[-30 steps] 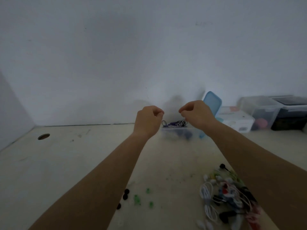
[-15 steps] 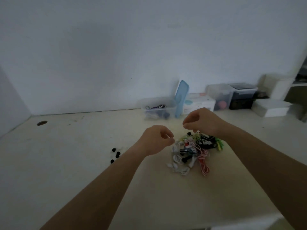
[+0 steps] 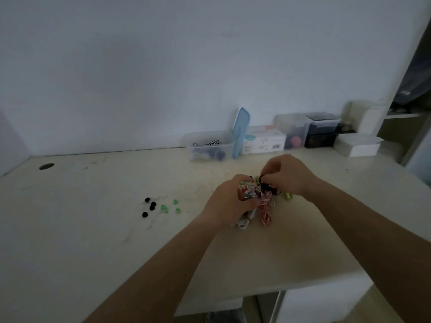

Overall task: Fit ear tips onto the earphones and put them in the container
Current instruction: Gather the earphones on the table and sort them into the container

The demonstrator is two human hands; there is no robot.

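Note:
A tangled pile of earphones (image 3: 264, 206) in white, red-striped, black and green lies mid-table. My left hand (image 3: 229, 200) rests on the pile's left side, its fingers curled into the cables. My right hand (image 3: 285, 174) pinches a black earphone at the pile's top. Loose ear tips lie to the left: several black ones (image 3: 149, 206) and three green ones (image 3: 171, 207). The clear container (image 3: 211, 146) stands by the wall holding coiled earphones, with its blue lid (image 3: 241, 131) leaning upright on its right side.
Along the back wall to the right stand a white printed box (image 3: 263, 139), a clear tub (image 3: 291, 130), a dark bin (image 3: 321, 129) and white boxes (image 3: 356, 144). A cable hole (image 3: 46, 166) marks the table's far left. The table's front edge drops off near me.
Both hands came back from above the container and lowered onto the earphone pile. The view tilted down and shifted, so the pile now sits centre.

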